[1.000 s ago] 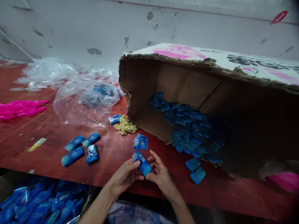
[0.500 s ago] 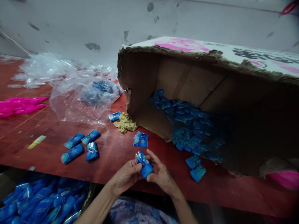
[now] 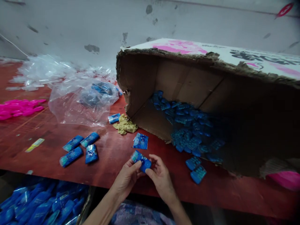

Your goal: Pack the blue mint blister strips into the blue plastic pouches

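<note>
Two hands met at the near edge of the red table (image 3: 112, 156), and between them sat one small blue packet (image 3: 142, 160). The left hand (image 3: 126, 176) pinched the packet's left end with thumb and fingertips closed on it, while the right hand (image 3: 160, 176) gripped its right end the same way, so both held it and neither was nearer than the other. Its long axis ran roughly left to right, tipped slightly down toward the right hand, and it was lifted just above the tabletop.

Below the table edge at the left, an open bin of blue packets (image 3: 39, 203) showed (its walls were mostly out of view). Just beyond the hands lay a flat blue sachet (image 3: 140, 141), and to the left four filled blue packets (image 3: 79, 149) lay close together. Two blue studded pieces (image 3: 195, 168) rested near the mouth of the tipped cardboard box (image 3: 178, 81), which lay on its side and held a heap of similar blue pieces (image 3: 187, 125). Farther left a clear plastic bag (image 3: 82, 100) held a few blue items, with a crumpled yellowish wad (image 3: 125, 125) beside it and pink pieces (image 3: 18, 107) at the far left.
</note>
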Action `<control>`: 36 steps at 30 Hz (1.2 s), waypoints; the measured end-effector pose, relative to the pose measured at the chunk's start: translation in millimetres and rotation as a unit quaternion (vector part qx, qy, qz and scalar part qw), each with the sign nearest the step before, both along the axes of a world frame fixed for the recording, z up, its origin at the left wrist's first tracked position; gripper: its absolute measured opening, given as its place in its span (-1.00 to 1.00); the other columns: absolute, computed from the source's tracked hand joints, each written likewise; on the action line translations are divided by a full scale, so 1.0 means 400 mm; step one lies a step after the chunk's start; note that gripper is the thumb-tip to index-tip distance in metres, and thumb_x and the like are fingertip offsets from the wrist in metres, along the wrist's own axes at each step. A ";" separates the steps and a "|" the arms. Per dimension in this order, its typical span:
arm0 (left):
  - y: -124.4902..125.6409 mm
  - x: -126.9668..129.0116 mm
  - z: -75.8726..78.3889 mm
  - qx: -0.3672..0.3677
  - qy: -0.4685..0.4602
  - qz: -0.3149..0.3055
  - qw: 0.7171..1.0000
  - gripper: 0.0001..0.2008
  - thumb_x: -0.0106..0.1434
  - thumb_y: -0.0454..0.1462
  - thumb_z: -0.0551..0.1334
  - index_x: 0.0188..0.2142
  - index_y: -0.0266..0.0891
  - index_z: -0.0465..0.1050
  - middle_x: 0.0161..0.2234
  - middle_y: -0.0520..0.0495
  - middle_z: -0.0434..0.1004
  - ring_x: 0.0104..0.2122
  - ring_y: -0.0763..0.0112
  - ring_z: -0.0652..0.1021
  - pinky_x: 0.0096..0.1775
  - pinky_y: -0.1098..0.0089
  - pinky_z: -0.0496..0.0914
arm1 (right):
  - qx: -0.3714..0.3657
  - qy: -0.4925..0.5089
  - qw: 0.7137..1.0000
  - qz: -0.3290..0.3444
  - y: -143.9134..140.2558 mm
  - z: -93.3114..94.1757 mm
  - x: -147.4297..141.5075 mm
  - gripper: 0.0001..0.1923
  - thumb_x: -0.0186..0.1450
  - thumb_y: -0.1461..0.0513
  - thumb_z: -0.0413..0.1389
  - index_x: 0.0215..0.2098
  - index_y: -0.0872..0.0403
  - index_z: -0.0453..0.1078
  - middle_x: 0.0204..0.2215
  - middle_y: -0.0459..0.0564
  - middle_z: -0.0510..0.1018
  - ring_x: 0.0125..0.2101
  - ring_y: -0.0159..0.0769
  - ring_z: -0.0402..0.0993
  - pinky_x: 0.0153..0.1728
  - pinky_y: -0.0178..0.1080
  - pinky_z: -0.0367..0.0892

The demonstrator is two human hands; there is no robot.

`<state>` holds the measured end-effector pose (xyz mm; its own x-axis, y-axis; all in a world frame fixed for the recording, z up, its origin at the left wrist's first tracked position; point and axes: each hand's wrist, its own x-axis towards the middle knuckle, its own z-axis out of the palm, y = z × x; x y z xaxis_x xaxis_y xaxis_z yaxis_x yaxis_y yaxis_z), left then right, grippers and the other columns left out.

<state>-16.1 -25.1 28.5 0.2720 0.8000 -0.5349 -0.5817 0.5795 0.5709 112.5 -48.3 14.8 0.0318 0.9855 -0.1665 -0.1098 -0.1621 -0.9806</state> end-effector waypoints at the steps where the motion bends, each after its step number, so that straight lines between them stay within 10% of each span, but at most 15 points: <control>1: 0.000 -0.001 0.001 -0.001 0.013 0.001 1.000 -0.83 -0.04 -0.33 0.33 -0.39 -0.26 0.46 -0.44 -0.04 0.56 -0.47 0.45 0.51 -0.38 0.44 0.38 | -0.005 0.018 1.000 0.002 0.000 0.000 -0.003 -0.61 0.09 0.31 0.12 -0.09 0.00 0.28 -0.22 -0.04 0.44 -0.20 -0.29 0.41 -0.18 -0.25 0.33; 17: -0.011 0.010 -0.002 -0.007 0.028 0.012 1.000 -0.79 -0.07 -0.21 0.35 -0.51 -0.33 0.46 -0.59 -0.05 0.53 -0.58 0.48 0.46 -0.47 0.48 0.33 | -0.026 0.156 0.986 0.059 0.005 -0.002 0.001 -0.44 -0.02 0.34 0.22 -0.05 -0.02 0.24 -0.50 -0.23 0.37 -0.49 -0.46 0.32 -0.42 -0.37 0.22; 29: -0.028 0.014 0.002 -0.033 0.014 -0.030 0.999 -0.77 -0.04 -0.20 0.32 -0.41 -0.34 0.49 -0.46 -0.08 0.54 -0.54 0.51 0.46 -0.53 0.51 0.34 | 0.019 0.064 0.995 0.067 0.002 -0.082 0.017 -0.41 0.05 0.11 0.22 0.03 -0.02 0.23 -0.35 -0.10 0.38 -0.37 -0.34 0.29 -0.34 -0.31 0.22; 33: -0.007 -0.024 0.004 0.016 0.148 -0.002 0.989 -0.73 -0.05 -0.16 0.31 -0.38 -0.30 0.46 -0.48 -0.06 0.53 -0.57 0.47 0.46 -0.52 0.47 0.34 | 0.038 0.009 0.995 0.091 0.014 -0.059 0.021 -0.49 0.13 0.14 0.14 0.05 -0.03 0.21 -0.39 -0.12 0.38 -0.39 -0.36 0.32 -0.32 -0.30 0.25; 36: 0.027 -0.123 0.007 0.065 0.367 0.090 0.924 -0.65 -0.05 -0.11 0.29 -0.29 -0.27 0.44 -0.42 -0.05 0.53 -0.46 0.34 0.50 -0.34 0.34 0.39 | 0.082 -0.152 0.981 0.087 0.050 -0.021 0.031 -0.72 0.18 0.23 0.08 -0.11 -0.01 0.35 -0.44 -0.14 0.38 -0.39 -0.37 0.33 -0.29 -0.31 0.25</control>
